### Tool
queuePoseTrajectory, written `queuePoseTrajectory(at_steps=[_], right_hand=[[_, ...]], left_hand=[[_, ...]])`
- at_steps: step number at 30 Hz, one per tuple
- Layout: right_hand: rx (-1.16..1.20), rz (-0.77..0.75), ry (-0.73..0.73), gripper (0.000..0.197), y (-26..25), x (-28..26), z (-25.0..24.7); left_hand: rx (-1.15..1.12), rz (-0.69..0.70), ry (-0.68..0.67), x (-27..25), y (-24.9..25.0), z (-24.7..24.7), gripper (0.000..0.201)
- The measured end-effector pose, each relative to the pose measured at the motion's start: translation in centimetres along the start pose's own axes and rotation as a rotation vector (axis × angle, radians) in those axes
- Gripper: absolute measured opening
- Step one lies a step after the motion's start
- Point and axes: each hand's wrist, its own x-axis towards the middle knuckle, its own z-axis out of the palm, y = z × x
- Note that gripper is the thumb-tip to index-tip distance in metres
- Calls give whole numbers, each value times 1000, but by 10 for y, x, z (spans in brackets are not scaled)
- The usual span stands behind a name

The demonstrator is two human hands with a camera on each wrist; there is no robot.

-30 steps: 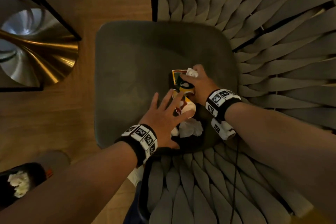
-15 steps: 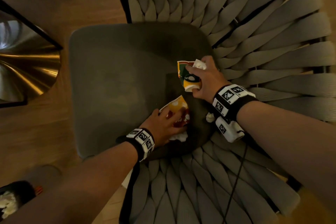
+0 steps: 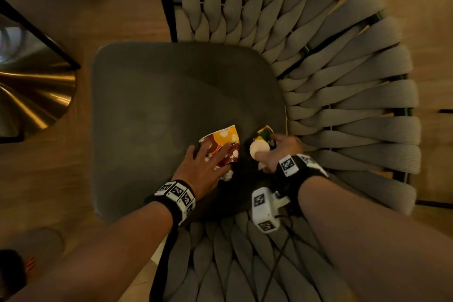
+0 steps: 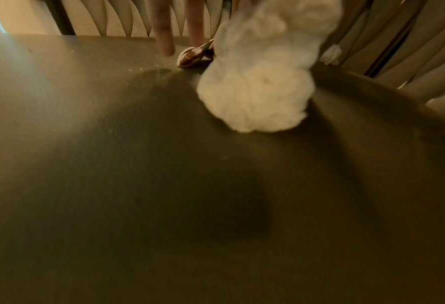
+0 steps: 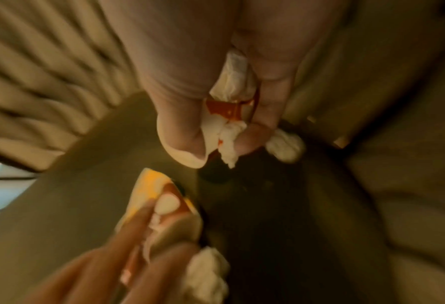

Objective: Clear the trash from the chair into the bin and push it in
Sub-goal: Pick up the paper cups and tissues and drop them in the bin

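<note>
A crushed orange-and-red paper cup (image 3: pixel 221 143) lies on the dark grey chair seat (image 3: pixel 152 110). My left hand (image 3: pixel 208 164) grips the cup together with a white tissue wad (image 3: pixel 228 175). That tissue (image 4: pixel 260 82) bulges under my palm in the left wrist view. My right hand (image 3: pixel 274 152) holds a yellow-and-green paper cup (image 3: pixel 263 138) near the seat's right edge. Thumb and fingers (image 5: pixel 180 131) pinch this cup and a tissue (image 5: pixel 229 144) together. A loose tissue ball (image 5: pixel 285 148) lies on the seat just beyond.
The woven chair back (image 3: pixel 343 81) wraps the seat's far and right sides. A brass table base (image 3: pixel 36 95) stands on the wooden floor at left. A dark shape, likely the bin (image 3: pixel 9 274), shows at the bottom left corner.
My left hand went from spread over the orange cup to gripping it with a tissue. My right hand drew its cup toward me along the seat's right edge.
</note>
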Motion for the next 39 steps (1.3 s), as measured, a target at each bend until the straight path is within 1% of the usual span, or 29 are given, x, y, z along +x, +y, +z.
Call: queuePoseTrajectory(at_steps=[2, 4, 6, 8, 11, 15, 17, 20, 21, 23, 26, 29, 31, 32, 34, 35, 36, 39], right_hand=[[46, 101, 6, 79, 9, -2, 13], [30, 154, 35, 80, 12, -1, 25], [38, 209, 42, 77, 13, 1, 34], [55, 235, 63, 74, 9, 2, 44], [97, 260, 108, 74, 5, 5, 54], [167, 232, 111, 66, 13, 10, 54], [219, 206, 111, 66, 15, 10, 52], [277, 203, 119, 67, 17, 10, 50], [295, 201, 117, 67, 15, 10, 49], [325, 181, 104, 67, 10, 8, 46], [330, 108, 62, 68, 4, 6, 40], [322, 0, 48, 64, -23, -20, 16], [314, -103, 22, 60, -42, -40, 0], [298, -166, 19, 60, -53, -51, -8], [242, -293, 15, 61, -76, -80, -18], [200, -354, 14, 61, -86, -96, -19], [164, -423, 5, 59, -96, -112, -19], [26, -585, -62, 60, -130, -166, 5]], left_hand=[[-3, -46, 5, -4, 2, 0, 63], [-8, -104, 12, -9, -1, 3, 64], [-26, -127, -4, -15, -5, 8, 65], [-65, -125, -46, -18, -10, 14, 69], [-146, -105, -80, -17, -13, 14, 77], [-237, -41, -92, -17, -12, 9, 77], [-300, -38, -70, -17, -15, 8, 74], [-379, -43, -38, -19, -19, 4, 60], [-423, -49, -4, -20, -21, 3, 56], [-515, -54, 126, -24, -23, -2, 49], [-693, -86, 294, -40, -30, -17, 39], [-818, -79, 480, -67, -45, -33, 28], [-892, -110, 575, -97, -57, -46, 29], [-910, -148, 606, -116, -64, -53, 31], [-870, -252, 689, -159, -80, -63, 37], [-857, -319, 728, -183, -87, -64, 35], [-870, -393, 751, -209, -95, -62, 33], [-936, -577, 800, -297, -114, -33, 40]])
